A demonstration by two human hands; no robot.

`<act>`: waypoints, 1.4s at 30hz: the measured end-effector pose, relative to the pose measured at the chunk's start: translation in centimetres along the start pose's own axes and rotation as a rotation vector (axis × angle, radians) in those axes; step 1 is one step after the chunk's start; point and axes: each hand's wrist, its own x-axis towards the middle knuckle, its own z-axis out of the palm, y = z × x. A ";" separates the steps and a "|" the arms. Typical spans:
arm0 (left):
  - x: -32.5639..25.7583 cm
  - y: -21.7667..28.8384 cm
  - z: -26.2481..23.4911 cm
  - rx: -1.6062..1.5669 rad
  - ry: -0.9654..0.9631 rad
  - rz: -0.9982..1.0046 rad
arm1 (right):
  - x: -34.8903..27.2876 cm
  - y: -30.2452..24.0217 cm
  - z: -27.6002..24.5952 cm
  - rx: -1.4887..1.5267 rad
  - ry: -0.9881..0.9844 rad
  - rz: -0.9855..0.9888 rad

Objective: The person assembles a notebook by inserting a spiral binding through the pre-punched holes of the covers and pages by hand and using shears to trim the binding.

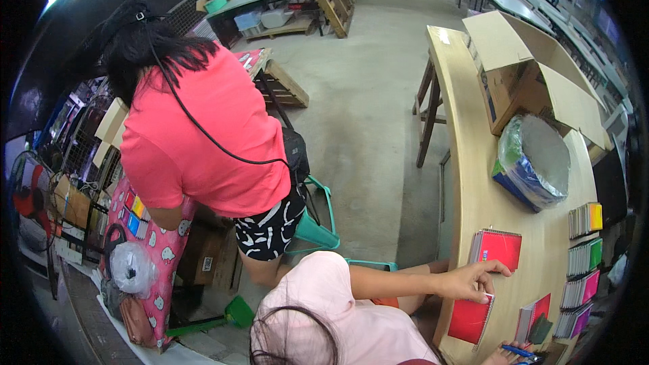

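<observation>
While flat, notebook (469,321) under left grip (468,281)

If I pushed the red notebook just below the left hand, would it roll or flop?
The red notebook would probably slide, not roll, because it lies flat on the table. It may be fairly stiff, since it looks smooth and uncrumpled.

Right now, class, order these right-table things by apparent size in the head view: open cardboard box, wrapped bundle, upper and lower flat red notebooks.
Open cardboard box
Wrapped bundle
Upper red notebook and lower red notebook: too alike to rank
</observation>
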 end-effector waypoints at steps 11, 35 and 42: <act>0.2 -0.3 -0.2 -0.021 0.096 -0.029 | -0.4 -0.9 -1.8 -0.201 -0.249 -0.017; 2.0 0.3 2.6 0.173 0.193 0.105 | 0.4 -4.8 9.5 -0.036 -1.066 0.251; 2.0 0.5 2.5 0.268 0.173 0.027 | 0.6 -4.0 8.9 0.005 -1.084 0.300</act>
